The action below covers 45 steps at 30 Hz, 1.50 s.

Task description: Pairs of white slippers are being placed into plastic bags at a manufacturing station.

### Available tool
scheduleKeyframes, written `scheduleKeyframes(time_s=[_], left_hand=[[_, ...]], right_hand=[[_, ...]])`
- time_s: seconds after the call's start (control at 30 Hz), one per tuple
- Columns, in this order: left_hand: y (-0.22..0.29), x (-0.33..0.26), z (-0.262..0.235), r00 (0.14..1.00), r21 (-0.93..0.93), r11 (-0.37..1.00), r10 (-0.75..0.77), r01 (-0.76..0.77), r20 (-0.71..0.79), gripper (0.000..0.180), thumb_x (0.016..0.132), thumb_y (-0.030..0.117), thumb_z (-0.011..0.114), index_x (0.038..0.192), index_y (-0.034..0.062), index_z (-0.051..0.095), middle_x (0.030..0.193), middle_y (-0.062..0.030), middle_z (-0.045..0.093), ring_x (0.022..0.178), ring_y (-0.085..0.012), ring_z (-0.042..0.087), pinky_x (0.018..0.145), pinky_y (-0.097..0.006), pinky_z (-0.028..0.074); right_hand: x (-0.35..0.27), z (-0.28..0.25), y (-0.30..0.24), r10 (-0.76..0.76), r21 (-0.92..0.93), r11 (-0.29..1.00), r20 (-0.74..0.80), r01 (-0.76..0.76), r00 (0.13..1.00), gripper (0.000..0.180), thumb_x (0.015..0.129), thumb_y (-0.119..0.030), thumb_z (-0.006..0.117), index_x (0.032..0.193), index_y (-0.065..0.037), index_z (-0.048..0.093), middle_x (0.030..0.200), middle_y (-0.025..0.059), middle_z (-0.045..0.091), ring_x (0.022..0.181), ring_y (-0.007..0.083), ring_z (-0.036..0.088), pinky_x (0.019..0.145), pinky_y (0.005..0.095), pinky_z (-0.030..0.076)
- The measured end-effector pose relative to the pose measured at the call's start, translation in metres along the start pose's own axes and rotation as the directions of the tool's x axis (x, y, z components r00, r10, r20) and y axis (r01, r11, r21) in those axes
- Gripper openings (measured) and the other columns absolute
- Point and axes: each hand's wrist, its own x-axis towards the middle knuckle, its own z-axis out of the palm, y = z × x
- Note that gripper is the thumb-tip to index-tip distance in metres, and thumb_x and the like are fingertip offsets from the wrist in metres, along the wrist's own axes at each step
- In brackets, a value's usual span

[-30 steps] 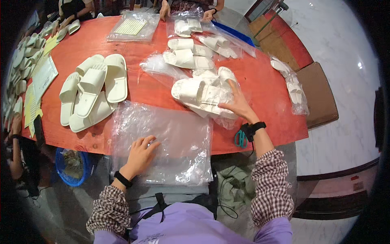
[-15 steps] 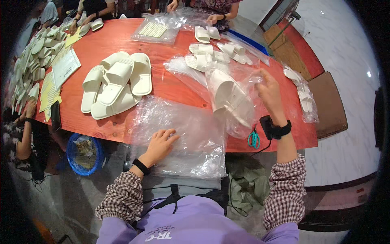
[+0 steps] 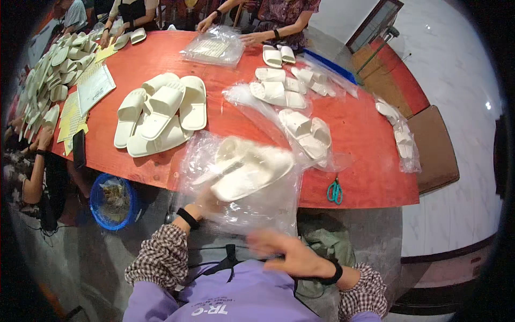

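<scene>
A pair of cream slippers [image 3: 252, 174] lies tilted over a stack of clear plastic bags [image 3: 255, 217] at the table's front edge. Whether a film covers this pair I cannot tell. My left hand [image 3: 205, 203] is at the near left side of the pair, its fingers blurred and partly lost against the slipper and plastic. Close to my body, my right hand [image 3: 289, 255] hovers below the bags, empty, with blurred fingers stretched out and thumb apart. Just right of the stack, another pair of slippers [image 3: 308, 134] rests in clear plastic.
Loose slippers [image 3: 161, 112] are heaped left of centre. Teal scissors [image 3: 335, 191] lie near the right front edge, and bagged slippers [image 3: 399, 134] farther right. A blue basket [image 3: 94, 206] stands below the table. Co-workers' hands [image 3: 257, 38] handle a bag across the table.
My right hand has let go of the plastic at the right and swung down toward my body. A slipper pair now covers part of the bag stack. My left hand has shifted slightly.
</scene>
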Motion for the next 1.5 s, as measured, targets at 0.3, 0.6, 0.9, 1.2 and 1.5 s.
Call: scheduleKeyframes(time_s=[0.3,0.6,0.9,1.2,1.5], left_hand=[[-0.023,-0.035,-0.009,0.991,-0.18,0.981,-0.047,0.069,0.121,0.049,0.086,0.01,0.058,0.134,0.0112,0.05,0.128,-0.0077,0.054,0.112,-0.0239,0.053,0.094,-0.038,0.044],[-0.027,-0.02,-0.02,0.973,-0.323,0.933,-0.091,0.158,0.213,0.045,0.09,0.008,0.054,0.135,0.0048,0.048,0.126,-0.0081,0.057,0.108,-0.0217,0.057,0.091,-0.035,0.048],[-0.067,-0.011,-0.048,0.917,-0.535,0.749,-0.268,0.391,0.295,0.041,0.094,0.005,0.05,0.135,0.0008,0.046,0.122,-0.0097,0.059,0.103,-0.0201,0.061,0.088,-0.032,0.052],[-0.004,-0.005,-0.128,0.637,-0.802,0.186,-0.717,0.568,0.284,0.066,0.094,0.033,0.058,0.15,0.0117,0.03,0.134,-0.0125,0.052,0.104,-0.0223,0.063,0.087,-0.032,0.052],[-0.07,-0.064,-0.084,0.853,-0.393,0.759,-0.488,0.519,0.185,0.066,0.077,-0.008,0.053,0.139,0.0113,0.049,0.124,-0.0182,0.055,0.107,-0.0317,0.058,0.087,-0.037,0.048]], right_hand=[[0.079,-0.127,0.088,-0.205,-0.42,0.907,-0.473,-0.014,0.857,0.03,0.096,-0.02,0.055,0.117,-0.001,0.063,0.107,0.0135,0.069,0.097,0.0205,0.065,0.085,0.031,0.05],[0.166,-0.124,0.129,-0.064,-0.208,0.978,-0.37,-0.015,0.927,0.054,0.094,-0.017,0.054,0.145,-0.008,0.04,0.126,0.0153,0.062,0.112,0.0229,0.06,0.096,0.0335,0.045],[0.078,-0.124,0.183,-0.112,-0.165,0.986,-0.614,0.011,0.782,0.059,0.093,-0.016,0.055,0.148,-0.008,0.036,0.151,0.017,0.037,0.138,0.0253,0.037,0.11,0.0337,0.033],[0.06,-0.109,0.159,0.143,-0.144,0.961,-0.477,-0.238,0.867,0.096,0.086,-0.025,0.068,0.156,-0.012,0.004,0.151,0.0226,0.033,0.1,0.0223,0.063,0.087,0.0338,0.049],[0.046,-0.116,0.173,0.103,0.096,0.993,-0.441,-0.067,0.892,0.099,0.082,-0.007,0.07,0.156,-0.014,0.006,0.071,-0.0054,0.05,0.062,0.0034,0.043,0.059,0.0203,0.038]])
